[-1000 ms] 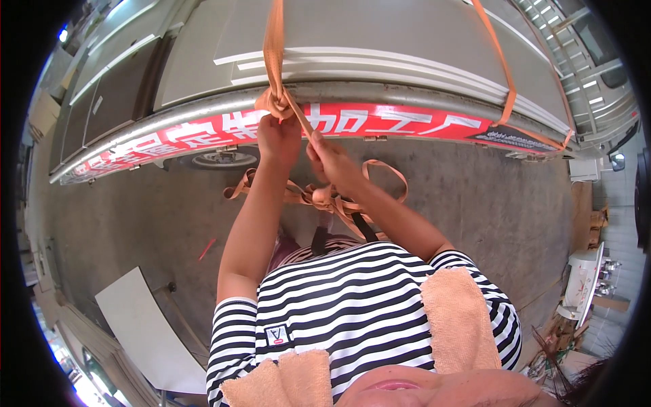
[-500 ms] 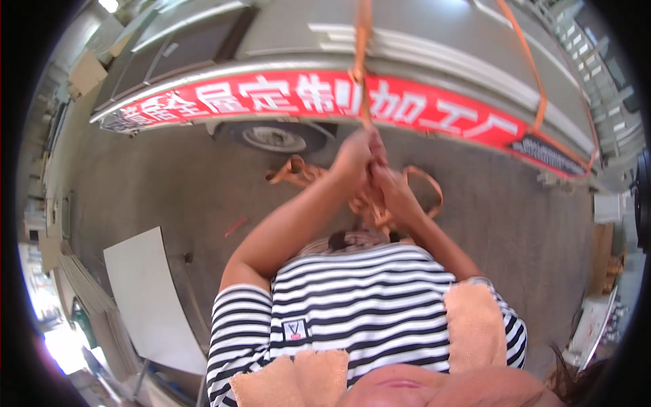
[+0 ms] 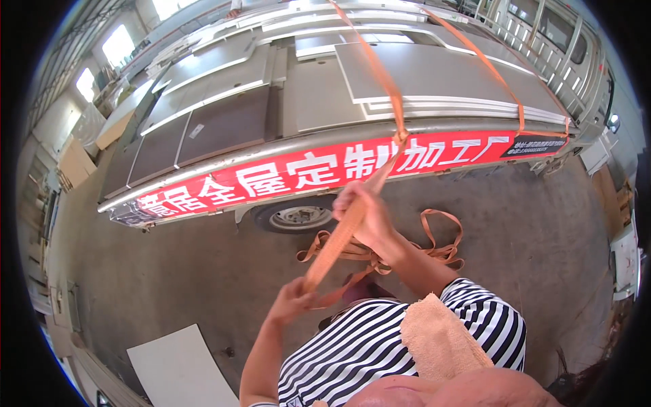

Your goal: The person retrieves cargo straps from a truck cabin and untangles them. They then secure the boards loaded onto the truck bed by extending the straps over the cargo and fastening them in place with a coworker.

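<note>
An orange webbing strap (image 3: 334, 247) comes down over the load and the truck's side to my hands. My right hand (image 3: 366, 214) is closed around it just in front of the red banner (image 3: 312, 169). Lower and to the left, near my body, my left hand (image 3: 295, 298) grips the same strap, so a flat length stretches slantwise between both fists. A knot or loop (image 3: 401, 134) sits in the strap at the truck bed's edge. Loose coils of strap (image 3: 444, 251) lie on the floor behind my right forearm.
Stacked panels (image 3: 447, 71) fill the flatbed. A second orange strap (image 3: 485, 61) crosses them at the right. Below the banner is a truck wheel (image 3: 298, 216). A pale board (image 3: 180, 363) lies at the lower left, and the truck cab (image 3: 580, 61) stands at the far right.
My hands, close together before, are now apart: the left has come down and left with the strap, while the right stays near the truck's side. The view has tilted up, showing more of the load.
</note>
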A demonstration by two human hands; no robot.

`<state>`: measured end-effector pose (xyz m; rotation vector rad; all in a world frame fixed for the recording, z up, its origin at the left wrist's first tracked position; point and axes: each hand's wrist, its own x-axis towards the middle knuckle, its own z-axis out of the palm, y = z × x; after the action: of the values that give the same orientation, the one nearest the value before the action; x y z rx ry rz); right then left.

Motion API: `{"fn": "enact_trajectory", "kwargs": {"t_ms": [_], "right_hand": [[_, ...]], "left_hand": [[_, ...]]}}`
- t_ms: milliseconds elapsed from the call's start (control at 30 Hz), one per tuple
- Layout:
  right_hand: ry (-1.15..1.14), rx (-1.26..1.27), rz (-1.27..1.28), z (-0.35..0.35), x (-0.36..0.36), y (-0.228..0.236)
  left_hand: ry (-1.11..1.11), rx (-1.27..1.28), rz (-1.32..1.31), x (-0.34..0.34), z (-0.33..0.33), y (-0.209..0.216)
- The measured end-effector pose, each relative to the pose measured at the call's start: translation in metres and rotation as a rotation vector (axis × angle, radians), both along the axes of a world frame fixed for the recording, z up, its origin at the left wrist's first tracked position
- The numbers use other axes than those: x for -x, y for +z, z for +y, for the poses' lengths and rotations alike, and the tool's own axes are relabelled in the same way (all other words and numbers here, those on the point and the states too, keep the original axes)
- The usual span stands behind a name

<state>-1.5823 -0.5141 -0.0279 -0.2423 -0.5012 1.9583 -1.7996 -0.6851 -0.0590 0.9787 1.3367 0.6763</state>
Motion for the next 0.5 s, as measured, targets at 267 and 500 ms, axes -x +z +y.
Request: {"fn": "enact_trajectory", "kwargs": {"t_ms": [267,500], "right_hand": [[0.529,0.074,-0.587,0.046,0.157,-0.08],[0.065,0.261,-0.152,0.129,0.286,-0.101]], "left_hand": [[0.103,-0.345,0.504,0.212,0.061,-0.074],[0.015,-0.342,0.7,0.332,0.227,-0.094]]}}
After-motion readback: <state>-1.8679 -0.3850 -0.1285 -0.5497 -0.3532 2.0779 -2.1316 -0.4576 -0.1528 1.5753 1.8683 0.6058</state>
